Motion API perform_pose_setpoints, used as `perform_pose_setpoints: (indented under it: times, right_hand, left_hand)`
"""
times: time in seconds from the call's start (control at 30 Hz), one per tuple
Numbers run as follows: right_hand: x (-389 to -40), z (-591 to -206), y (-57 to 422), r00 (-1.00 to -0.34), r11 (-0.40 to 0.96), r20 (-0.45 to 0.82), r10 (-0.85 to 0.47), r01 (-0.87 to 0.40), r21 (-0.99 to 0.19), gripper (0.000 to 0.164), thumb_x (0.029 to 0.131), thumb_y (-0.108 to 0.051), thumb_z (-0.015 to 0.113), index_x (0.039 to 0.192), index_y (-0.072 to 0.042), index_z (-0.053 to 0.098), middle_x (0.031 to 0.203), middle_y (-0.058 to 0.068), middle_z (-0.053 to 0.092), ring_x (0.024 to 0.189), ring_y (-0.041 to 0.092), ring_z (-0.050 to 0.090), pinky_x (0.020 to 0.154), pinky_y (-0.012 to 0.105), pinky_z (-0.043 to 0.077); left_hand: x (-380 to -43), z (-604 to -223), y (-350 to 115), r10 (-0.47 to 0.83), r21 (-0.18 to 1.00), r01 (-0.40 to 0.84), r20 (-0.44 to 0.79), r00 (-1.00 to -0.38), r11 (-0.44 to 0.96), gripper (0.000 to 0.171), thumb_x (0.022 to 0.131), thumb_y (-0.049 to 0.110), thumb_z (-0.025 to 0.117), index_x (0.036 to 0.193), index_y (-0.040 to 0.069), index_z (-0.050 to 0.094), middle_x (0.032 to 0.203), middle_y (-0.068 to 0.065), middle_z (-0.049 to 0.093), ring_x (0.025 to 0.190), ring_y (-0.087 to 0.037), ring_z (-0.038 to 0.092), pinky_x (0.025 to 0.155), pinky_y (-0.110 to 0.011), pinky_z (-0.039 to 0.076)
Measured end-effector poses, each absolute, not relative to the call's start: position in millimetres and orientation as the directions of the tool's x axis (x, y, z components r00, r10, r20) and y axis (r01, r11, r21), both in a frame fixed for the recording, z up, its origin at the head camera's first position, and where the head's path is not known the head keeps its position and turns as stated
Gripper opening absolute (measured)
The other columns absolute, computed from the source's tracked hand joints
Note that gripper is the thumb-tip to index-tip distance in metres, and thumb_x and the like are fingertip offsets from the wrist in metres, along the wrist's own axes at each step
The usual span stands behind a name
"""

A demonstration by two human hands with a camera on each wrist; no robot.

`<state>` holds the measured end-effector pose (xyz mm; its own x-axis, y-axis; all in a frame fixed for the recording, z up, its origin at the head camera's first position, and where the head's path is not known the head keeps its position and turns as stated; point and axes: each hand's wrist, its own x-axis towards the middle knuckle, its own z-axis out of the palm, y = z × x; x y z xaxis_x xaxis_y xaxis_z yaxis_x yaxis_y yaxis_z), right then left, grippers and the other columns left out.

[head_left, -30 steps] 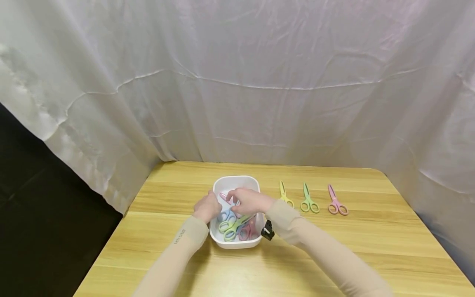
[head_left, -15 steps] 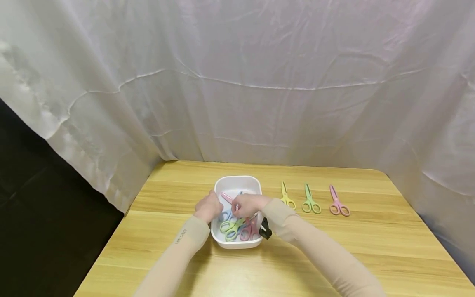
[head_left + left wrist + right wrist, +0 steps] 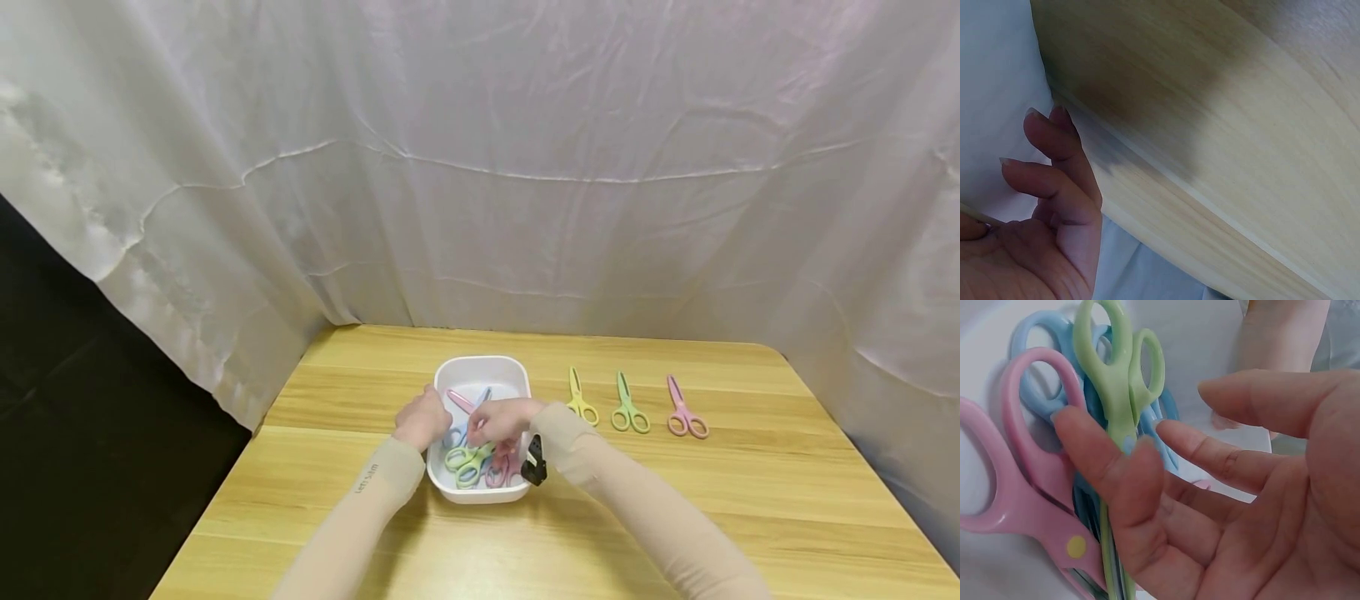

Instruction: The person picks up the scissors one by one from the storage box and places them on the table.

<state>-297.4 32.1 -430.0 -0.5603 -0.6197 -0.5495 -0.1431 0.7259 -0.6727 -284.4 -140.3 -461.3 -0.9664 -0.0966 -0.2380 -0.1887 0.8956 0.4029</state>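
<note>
A white bin (image 3: 483, 361) stands on the table and holds several scissors. My left hand (image 3: 422, 418) grips its left side; in the left wrist view, curled fingers lie against the outer wall (image 3: 997, 81). Over the bin reaches my right hand (image 3: 498, 421). Seen from the right wrist, that hand (image 3: 1229, 487) has thumb and forefinger apart, with nothing pinched between them. Close to its fingers lie green-handled scissors (image 3: 1119, 375), pink-handled scissors (image 3: 1029, 512) and blue-handled scissors (image 3: 1025, 334). One closed pink blade (image 3: 459, 400) points toward the bin's far left.
Right of the bin, yellow scissors (image 3: 581, 408), green scissors (image 3: 628, 415) and pink scissors (image 3: 684, 419) lie in a row, blades pointing away. A pale curtain (image 3: 525, 250) hangs behind the wooden table (image 3: 735, 500).
My right hand has drawn slightly nearer within the bin, uncovering more of the blue scissors' blade. My left hand keeps its grip on the bin's side.
</note>
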Motion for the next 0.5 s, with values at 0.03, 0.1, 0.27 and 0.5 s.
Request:
perform_pose_setpoints:
  times: [0.03,0.1,0.27,0.5]
  right_hand:
    - [-297.4,-430.6,32.1,-0.561,0.723,-0.552,-0.617,-0.127,-0.679,0.017,0.101,-0.017,0.056,0.110,-0.003,0.062,0.103,0.008,0.065,0.069,0.017,0.068,0.060,0.022,0.049]
    - [-297.3,-431.6,31.9,-0.563,0.718,-0.554,-0.614,-0.107,-0.687,0.019,0.101,-0.017,0.056,0.112,-0.002,0.062,0.104,0.010,0.066,0.072,0.019,0.069,0.062,0.022,0.050]
    - [-299.3,-436.2,30.7,-0.571,0.720,-0.557,-0.603,-0.089,-0.688,0.019,0.100,-0.014,0.056,0.113,-0.001,0.062,0.099,0.012,0.068,0.067,0.016,0.066,0.055,0.021,0.046]
    - [-301.6,-435.1,29.3,-0.593,0.718,-0.548,-0.590,-0.076,-0.692,0.017,0.096,-0.007,0.058,0.111,-0.001,0.062,0.093,0.013,0.066,0.062,0.015,0.061,0.052,0.020,0.046]
  left_hand:
    - [-284.6,-461.6,-140.4,-0.097,0.403,-0.189,-0.238,-0.966,0.895,0.066,0.093,0.021,0.060,0.146,-0.009,0.037,0.095,-0.017,0.066,0.078,-0.026,0.061,0.067,-0.038,0.052]
    - [-284.8,-462.1,-140.5,-0.097,0.402,-0.190,-0.240,-0.966,0.896,0.066,0.093,0.021,0.059,0.147,-0.009,0.036,0.095,-0.017,0.066,0.078,-0.026,0.061,0.067,-0.038,0.053]
    - [-284.5,-461.8,-139.6,-0.100,0.400,-0.194,-0.244,-0.965,0.896,0.067,0.093,0.021,0.059,0.147,-0.010,0.035,0.096,-0.017,0.066,0.078,-0.026,0.061,0.068,-0.039,0.054]
    - [-284.7,-461.8,-139.6,-0.100,0.411,-0.196,-0.244,-0.965,0.890,0.064,0.094,0.020,0.059,0.145,-0.010,0.037,0.092,-0.015,0.065,0.076,-0.025,0.061,0.065,-0.037,0.053]
